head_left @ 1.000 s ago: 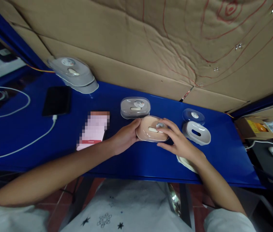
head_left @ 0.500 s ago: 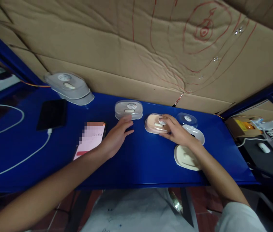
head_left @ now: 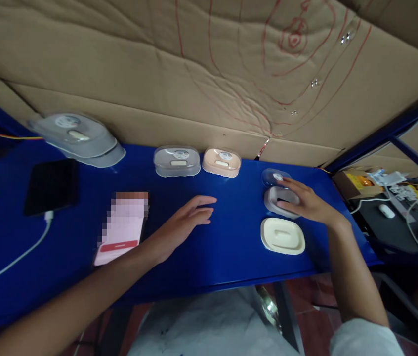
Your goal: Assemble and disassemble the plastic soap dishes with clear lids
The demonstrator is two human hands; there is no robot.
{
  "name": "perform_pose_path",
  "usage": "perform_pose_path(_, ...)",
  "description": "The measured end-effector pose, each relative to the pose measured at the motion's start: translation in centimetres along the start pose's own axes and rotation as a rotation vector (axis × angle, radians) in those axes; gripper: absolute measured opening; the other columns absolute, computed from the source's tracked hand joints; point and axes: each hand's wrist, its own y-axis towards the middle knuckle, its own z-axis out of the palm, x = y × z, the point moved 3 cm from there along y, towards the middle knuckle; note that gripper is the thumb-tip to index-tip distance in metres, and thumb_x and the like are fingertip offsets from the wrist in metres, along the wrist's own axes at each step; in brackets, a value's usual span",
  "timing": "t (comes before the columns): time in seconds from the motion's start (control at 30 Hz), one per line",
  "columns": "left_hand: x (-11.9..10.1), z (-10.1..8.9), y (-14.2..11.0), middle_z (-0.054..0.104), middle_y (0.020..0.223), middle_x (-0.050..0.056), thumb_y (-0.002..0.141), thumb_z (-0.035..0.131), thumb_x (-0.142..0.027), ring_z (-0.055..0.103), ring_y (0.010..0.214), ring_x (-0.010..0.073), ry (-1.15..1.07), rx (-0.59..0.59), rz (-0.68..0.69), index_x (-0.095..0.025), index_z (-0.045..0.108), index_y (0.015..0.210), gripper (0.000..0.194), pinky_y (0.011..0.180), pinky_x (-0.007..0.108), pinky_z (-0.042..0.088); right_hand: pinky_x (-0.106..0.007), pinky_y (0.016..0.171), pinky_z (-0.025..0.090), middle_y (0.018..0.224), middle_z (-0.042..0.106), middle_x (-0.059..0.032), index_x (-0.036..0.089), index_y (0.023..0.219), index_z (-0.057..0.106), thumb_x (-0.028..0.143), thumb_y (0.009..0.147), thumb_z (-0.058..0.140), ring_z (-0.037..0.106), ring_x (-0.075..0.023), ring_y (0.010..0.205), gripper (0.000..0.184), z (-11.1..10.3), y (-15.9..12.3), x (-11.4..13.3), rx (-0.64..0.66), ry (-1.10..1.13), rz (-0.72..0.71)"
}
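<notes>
My right hand (head_left: 303, 202) lies on a white soap-dish tray (head_left: 273, 201) at the right of the blue table (head_left: 231, 242), fingers curled over its top, holding it. Just behind the tray sits a clear lid (head_left: 273, 176). A cream tray (head_left: 282, 236) lies in front of it. My left hand (head_left: 185, 222) hovers open over the table's middle, fingers stretched out, holding nothing. At the back stand a closed peach soap box (head_left: 221, 161) and a closed grey soap box (head_left: 177, 160), side by side.
A pink-screened phone (head_left: 122, 228) lies left of my left hand. A black phone (head_left: 51, 186) with a white cable (head_left: 12, 259) lies further left. Stacked grey boxes (head_left: 75, 138) stand at the back left. A cardboard wall (head_left: 209, 74) closes the back. Clutter sits beyond the right edge.
My right hand let go of the peach box, now at the back beside the grey one, and moved right onto the white tray. My left hand drew back from the grey box.
</notes>
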Motion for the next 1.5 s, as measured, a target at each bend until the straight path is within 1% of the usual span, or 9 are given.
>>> perform_pose_path(0.17,0.4,1.0,0.0,0.069,0.134,0.008,0.091,0.073,-0.046,0.063,0.127,0.0322,0.117,0.14,0.114,-0.028,0.071,0.121,0.034,0.105,0.044,0.048,-0.061,0.126,0.035,0.167,0.043,-0.0103,0.034,0.154,0.052,0.059,0.097,0.064,0.034,-0.0375,0.158,0.063,1.8,-5.4,-2.0,0.049,0.067,0.141)
perform_pose_path(0.43,1.4,1.0,0.4,0.07,0.133,0.01,0.094,0.072,-0.044,0.066,0.122,0.0291,0.218,0.23,0.135,-0.027,0.07,0.124,0.035,0.106,0.044,0.049,-0.082,0.12,0.012,0.179,0.008,-0.0105,0.037,0.163,0.031,0.053,0.104,0.051,0.007,-0.0443,0.164,0.065,7.3,-4.9,4.7,-0.37,-0.072,0.209)
perform_pose_path(0.57,1.1,1.3,-0.2,0.067,0.138,0.011,0.093,0.072,-0.048,0.064,0.125,0.0326,0.341,0.206,0.17,-0.03,0.069,0.129,0.04,0.106,0.047,0.049,-0.078,0.122,0.016,0.176,0.017,-0.012,0.037,0.161,0.033,0.047,0.103,0.055,0.019,-0.0446,0.161,0.063,8.3,-4.1,8.2,-0.425,-0.123,0.122)
perform_pose_path(0.77,1.5,2.5,-0.9,0.034,0.167,0.021,0.055,0.098,-0.058,0.027,0.155,0.05,0.875,0.101,0.352,-0.027,0.044,0.155,0.118,0.123,0.069,0.015,-0.074,0.123,0.018,0.173,0.025,-0.0131,0.033,0.156,0.04,0.029,0.107,0.038,0.021,-0.0386,0.161,0.05,9.8,0.6,13.8,-0.379,0.006,0.02)
perform_pose_path(0.9,2.0,2.1,-0.5,0.039,0.161,0.024,0.061,0.096,-0.047,0.032,0.152,0.0487,1.036,0.101,0.329,-0.022,0.054,0.142,0.095,0.12,0.069,0.019,-0.064,0.122,0.033,0.163,0.044,-0.0137,0.031,0.152,0.048,0.04,0.109,0.039,0.039,-0.0342,0.154,0.045,6.8,3.4,13.2,-0.249,0.123,-0.132)
perform_pose_path(1.17,1.2,-0.2,0.8,0.062,0.141,0.012,0.078,0.081,-0.023,0.063,0.125,0.0344,0.381,0.058,0.241,-0.028,0.041,0.153,0.085,0.107,0.049,0.048,-0.078,0.105,0.044,0.164,0.043,-0.0193,0.032,0.159,0.041,0.051,0.089,0.077,0.046,-0.0524,0.145,0.082,3.2,0.3,2.3,0.076,-0.196,0.194)
perform_pose_path(1.27,1.6,-0.3,1.5,0.072,0.125,0.008,0.072,0.087,-0.02,0.068,0.112,0.0295,0.041,0.063,0.025,-0.026,0.042,0.154,0.094,0.096,0.041,0.054,-0.074,0.111,0.043,0.164,0.044,-0.0157,0.034,0.16,0.038,0.056,0.092,0.072,0.048,-0.0466,0.146,0.08,3.6,0.4,3.7,0.06,-0.078,0.051)
perform_pose_path(1.4,1.8,0.2,1.6,0.076,0.121,0.011,0.083,0.084,-0.025,0.068,0.118,0.0284,-0.31,0.071,-0.166,-0.016,0.067,0.131,0.052,0.098,0.037,0.055,-0.06,0.124,0.037,0.169,0.035,-0.0149,0.03,0.165,0.028,0.061,0.093,0.07,0.036,-0.0374,0.156,0.089,4.3,1.5,8.6,-0.095,0.207,-0.264)
perform_pose_path(1.5,1.7,0.8,1.4,0.075,0.127,0.012,0.095,0.073,-0.031,0.071,0.114,0.0298,-0.447,0.116,-0.23,-0.019,0.065,0.136,0.043,0.091,0.041,0.061,-0.059,0.124,0.036,0.17,0.033,-0.0164,0.029,0.166,0.029,0.062,0.095,0.067,0.033,-0.0371,0.157,0.086,6.0,1.7,11.7,-0.072,0.218,-0.411)
